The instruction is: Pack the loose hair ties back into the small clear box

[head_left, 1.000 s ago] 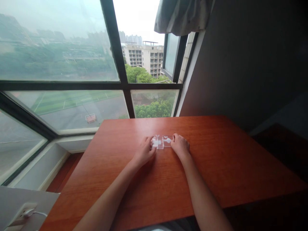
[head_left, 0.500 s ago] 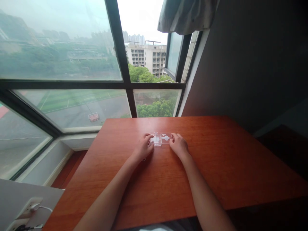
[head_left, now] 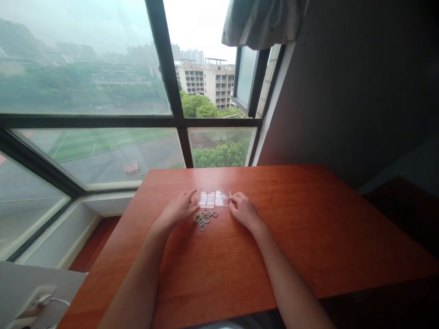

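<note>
A small clear plastic box (head_left: pixel 207 199) with compartments lies on the table in front of me, its transparent lid (head_left: pixel 222 198) folded out flat to the right. To the left of the box is my left hand (head_left: pixel 179 208), fingers apart and stretched towards its side, with nothing held. The curled fingers of my right hand (head_left: pixel 244 209) pinch the lid's right edge. Just on the near side of the box, a loose pile of several small rings (head_left: pixel 204 218), some grey and some yellowish, rests on the wood. Their exact kind is too small to tell.
The reddish-brown wooden table (head_left: pixel 212 274) reaches to the windows (head_left: pixel 85 155). A dark wall (head_left: pixel 329 91) rises on the right, and a grey curtain (head_left: pixel 264 23) hangs above. At lower left, a plug with a white cable sits in a wall socket (head_left: pixel 36 304).
The box and its lid have shifted left, with my right hand following. My left hand has let go of the box and drawn away left, uncovering the pile of rings.
</note>
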Available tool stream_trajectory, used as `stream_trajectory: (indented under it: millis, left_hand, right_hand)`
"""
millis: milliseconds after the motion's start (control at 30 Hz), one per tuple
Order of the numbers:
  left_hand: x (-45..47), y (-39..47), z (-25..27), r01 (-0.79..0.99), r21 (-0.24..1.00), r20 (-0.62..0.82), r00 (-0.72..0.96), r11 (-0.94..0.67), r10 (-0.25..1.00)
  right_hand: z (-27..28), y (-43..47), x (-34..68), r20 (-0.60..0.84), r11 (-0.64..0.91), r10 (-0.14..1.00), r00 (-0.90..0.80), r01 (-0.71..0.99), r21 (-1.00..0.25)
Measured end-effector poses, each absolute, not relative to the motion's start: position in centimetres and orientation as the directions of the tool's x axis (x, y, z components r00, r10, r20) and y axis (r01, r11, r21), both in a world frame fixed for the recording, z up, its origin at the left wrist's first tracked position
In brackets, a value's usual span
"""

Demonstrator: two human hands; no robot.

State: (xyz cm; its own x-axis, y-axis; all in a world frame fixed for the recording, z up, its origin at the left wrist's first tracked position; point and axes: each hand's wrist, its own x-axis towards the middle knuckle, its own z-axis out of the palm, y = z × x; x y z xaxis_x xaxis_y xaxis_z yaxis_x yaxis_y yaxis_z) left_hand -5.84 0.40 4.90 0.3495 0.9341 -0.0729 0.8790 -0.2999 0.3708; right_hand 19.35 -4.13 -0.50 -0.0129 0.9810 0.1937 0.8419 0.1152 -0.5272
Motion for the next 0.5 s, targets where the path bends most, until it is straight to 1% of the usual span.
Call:
stream_trajectory:
  millis: [33,67,100,167,200,267,300,400,500]
  left_hand:
    - [-6.1,0.3,5.2,0.915,0.327,-0.111,0.285,-0.236,0.952]
    - [-6.2,0.2,5.4,0.932,0.304,-0.162,0.255,-0.197,0.953]
    - [-6.3,0.1,5.5,0.934,0.306,-0.236,0.262,-0.185,0.936]
    - [-6.2,-0.4,5.6,0.913,0.365,-0.369,0.322,-0.183,0.872]
    - [-6.0,-0.6,5.6,0.898,0.401,-0.405,0.353,-0.183,0.843]
    - [-5.4,-1.1,5.5,0.875,0.443,-0.411,0.391,-0.194,0.823]
    - [-5.0,-1.3,5.5,0.872,0.441,-0.390,0.400,-0.213,0.829]
    - [-4.0,-1.8,5.3,0.874,0.379,-0.321,0.433,-0.305,0.843]
    - [-3.4,-2.0,4.8,0.887,0.302,-0.285,0.435,-0.351,0.854]
  right_hand:
    - [-0.4,-4.2,19.3,0.195,0.114,0.981,-0.011,0.843,-0.526]
    - [-0.4,-4.2,19.3,0.197,0.113,0.980,-0.009,0.844,-0.525]
    - [-0.3,-4.2,19.3,0.198,0.111,0.980,-0.006,0.845,-0.524]
    - [-0.3,-4.3,19.3,0.197,0.106,0.980,-0.001,0.847,-0.521]
    - [-0.3,-4.3,19.3,0.196,0.104,0.981,0.000,0.847,-0.521]
    - [-0.4,-4.2,19.4,0.194,0.103,0.981,0.001,0.846,-0.522]
    - [-0.5,-4.2,19.5,0.196,0.103,0.981,0.003,0.844,-0.526]
    - [-0.9,-3.9,19.8,0.203,0.097,0.979,0.021,0.826,-0.555]
    - [-1.3,-3.6,20.1,0.209,0.099,0.977,0.031,0.807,-0.582]
